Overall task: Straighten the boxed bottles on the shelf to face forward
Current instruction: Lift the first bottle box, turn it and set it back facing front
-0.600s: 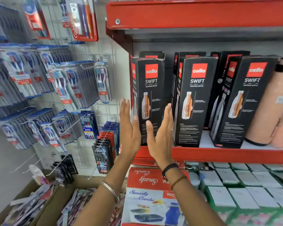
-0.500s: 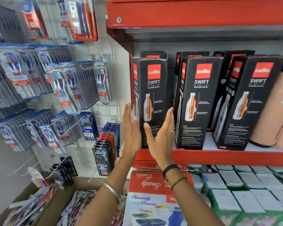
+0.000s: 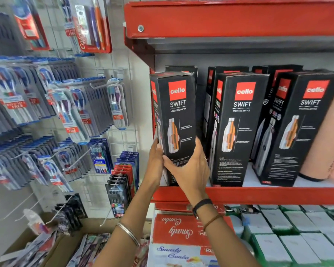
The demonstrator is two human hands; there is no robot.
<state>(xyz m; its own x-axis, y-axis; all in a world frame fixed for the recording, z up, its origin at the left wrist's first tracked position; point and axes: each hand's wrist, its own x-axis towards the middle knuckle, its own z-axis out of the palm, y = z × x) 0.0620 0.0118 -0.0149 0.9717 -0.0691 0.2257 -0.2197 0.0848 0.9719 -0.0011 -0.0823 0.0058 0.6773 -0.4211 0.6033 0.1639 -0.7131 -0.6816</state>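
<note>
Your left hand point(image 3: 156, 157) and right hand point(image 3: 189, 168) clasp the lower part of the leftmost boxed bottle point(image 3: 176, 120), one on each side. Left fingers wrap its left edge; the right fingers point(image 3: 200, 149) run up its right side, thumb across the front. That box stands at the left end of the red shelf point(image 3: 258, 194), front panel facing roughly forward, top leaning slightly left. Just beside it stands the second boxed bottle point(image 3: 237, 128), turned a little so its left side shows. The third boxed bottle point(image 3: 301, 124) leans right, near a peach flask point(image 3: 328, 139). More black boxes stand behind. Toothbrush packs point(image 3: 69, 112) hang left.
</note>
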